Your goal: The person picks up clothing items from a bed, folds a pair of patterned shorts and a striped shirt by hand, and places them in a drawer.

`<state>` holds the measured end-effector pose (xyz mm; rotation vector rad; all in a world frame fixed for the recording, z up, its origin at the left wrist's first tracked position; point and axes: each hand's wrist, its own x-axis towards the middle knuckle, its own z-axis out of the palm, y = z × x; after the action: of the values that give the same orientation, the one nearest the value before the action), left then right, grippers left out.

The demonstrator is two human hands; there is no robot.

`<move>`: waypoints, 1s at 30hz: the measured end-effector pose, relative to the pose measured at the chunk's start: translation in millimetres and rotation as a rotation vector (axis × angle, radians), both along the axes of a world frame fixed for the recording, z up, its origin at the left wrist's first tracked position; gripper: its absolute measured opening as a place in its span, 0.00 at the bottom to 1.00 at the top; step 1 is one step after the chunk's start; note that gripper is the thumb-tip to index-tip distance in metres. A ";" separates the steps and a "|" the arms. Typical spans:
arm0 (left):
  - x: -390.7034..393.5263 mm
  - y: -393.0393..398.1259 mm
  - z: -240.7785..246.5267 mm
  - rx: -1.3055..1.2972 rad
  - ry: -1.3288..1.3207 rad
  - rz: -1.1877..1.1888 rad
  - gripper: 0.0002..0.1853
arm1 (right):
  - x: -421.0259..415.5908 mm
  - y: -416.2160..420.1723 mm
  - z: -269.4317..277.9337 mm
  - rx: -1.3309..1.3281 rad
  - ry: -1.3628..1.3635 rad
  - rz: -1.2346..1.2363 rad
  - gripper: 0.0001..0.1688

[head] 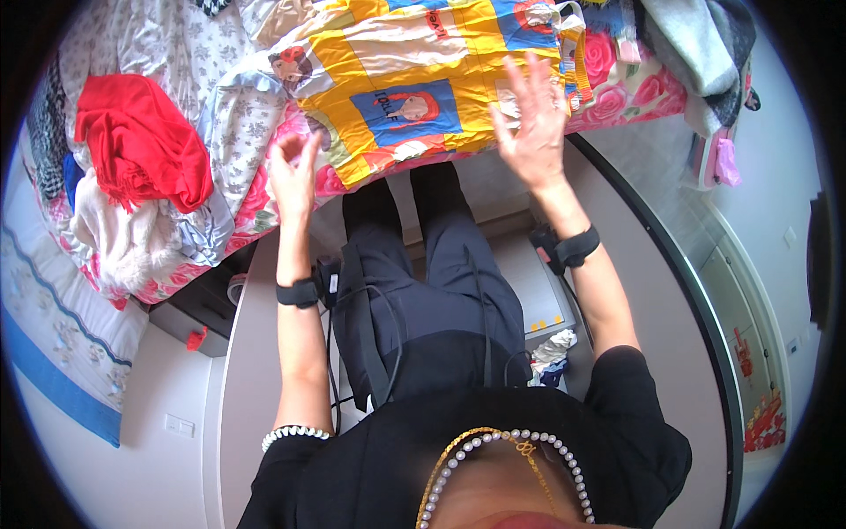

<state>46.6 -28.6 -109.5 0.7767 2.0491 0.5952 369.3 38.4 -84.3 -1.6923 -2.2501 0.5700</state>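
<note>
A yellow patchwork-print cloth [476,86] with blue, white and red picture panels lies spread and wrinkled on the rose-patterned bed cover [651,99]. My left hand [295,173] hovers at the cloth's left lower corner, thumb and fingers apart, holding nothing. Over the right part of the cloth, my right hand [534,125] is raised with its fingers spread, nothing in it. Each wrist wears a black strap with a small device. The cloth's far end runs out of the picture at the top.
To the left lie a red fringed scarf [142,142], a cream furry garment [125,231] and a grey-floral white cloth [178,53]. A grey fleecy item [694,59] hangs over the bed's right edge. Cables hang by my legs, and a dark drawer unit [198,314] stands below left.
</note>
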 end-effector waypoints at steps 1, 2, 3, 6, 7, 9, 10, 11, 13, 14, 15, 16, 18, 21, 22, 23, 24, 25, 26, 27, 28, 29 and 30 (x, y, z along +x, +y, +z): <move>6.9 -10.4 -1.5 -0.055 -0.176 0.136 0.24 | -7.8 -9.4 2.1 -0.081 0.059 0.030 0.39; 13.0 -17.6 -3.4 -0.025 -0.213 0.114 0.26 | -17.1 -19.9 1.6 -0.117 0.097 0.069 0.38; 18.0 -22.0 -4.9 -0.096 -0.227 0.131 0.28 | -26.3 -29.2 -0.8 -0.196 0.089 0.115 0.37; 24.1 -18.3 -10.9 -0.158 -0.147 -0.054 0.29 | -41.4 -40.4 -8.2 -0.280 -0.030 0.111 0.31; 27.2 -17.7 -11.0 -0.010 -0.244 0.010 0.28 | -44.7 -40.3 -8.1 -0.304 -0.078 0.072 0.28; 20.9 -10.7 -11.2 -0.234 -0.170 -0.029 0.25 | -53.0 -38.4 -1.3 -0.199 0.123 -0.019 0.22; 23.4 -12.8 -8.7 -0.180 -0.234 -0.048 0.23 | -56.8 -35.8 4.7 -0.185 0.189 -0.081 0.18; 25.4 -13.9 -6.1 -0.085 -0.288 -0.043 0.22 | -64.3 -31.5 10.0 -0.143 0.301 -0.074 0.13; 34.8 -16.9 1.6 0.068 -0.227 -0.020 0.20 | -81.6 -27.3 26.3 -0.408 0.529 -0.103 0.16; 40.6 -20.0 8.1 0.146 -0.221 -0.038 0.19 | -94.1 -24.8 31.9 -0.566 0.557 -0.177 0.19; 47.7 -22.9 15.2 0.209 -0.222 -0.049 0.19 | -107.1 -20.1 34.0 -0.810 0.657 -0.264 0.31; 55.3 -25.2 22.7 0.243 -0.234 -0.062 0.17 | -118.4 -14.6 34.1 -0.852 0.592 -0.240 0.37; 68.8 -27.4 34.8 0.340 -0.171 -0.165 0.15 | -132.0 -1.7 28.1 -0.901 0.485 -0.164 0.54; 79.9 -26.3 45.2 0.228 -0.191 -0.303 0.15 | -149.2 7.9 12.3 -0.738 0.287 -0.041 0.52; 82.3 -26.1 47.0 0.221 -0.218 -0.337 0.15 | -150.1 8.4 8.2 -0.709 0.278 -0.041 0.41; 83.5 -27.1 49.0 0.207 -0.246 -0.372 0.14 | -149.5 9.2 4.3 -0.696 0.253 -0.063 0.38; 83.9 -28.1 50.4 0.195 -0.275 -0.388 0.14 | -148.9 9.6 1.3 -0.681 0.239 -0.072 0.35; 83.9 -28.8 50.9 0.236 -0.268 -0.345 0.14 | -147.4 9.7 -0.4 -0.672 0.222 -0.084 0.32; 83.0 -29.7 51.3 0.277 -0.266 -0.285 0.13 | -145.3 9.2 -0.9 -0.660 0.266 -0.104 0.31; 81.8 -29.5 50.5 0.321 -0.281 -0.251 0.13 | -142.4 9.2 -0.3 -0.636 0.308 -0.077 0.31; 79.4 -29.2 50.1 0.313 -0.260 -0.192 0.12 | -138.7 9.4 1.4 -0.619 0.338 -0.062 0.31; 74.5 -24.7 46.9 0.285 -0.201 -0.207 0.16 | -134.1 9.2 4.6 -0.638 0.334 -0.062 0.32; 72.9 -21.6 45.2 0.266 -0.216 -0.141 0.18 | -127.3 8.5 9.5 -0.603 0.417 -0.036 0.33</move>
<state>119.5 -50.2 -64.2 0.9582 1.7235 0.8434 242.0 46.9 -74.8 -1.6357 -1.8440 1.5498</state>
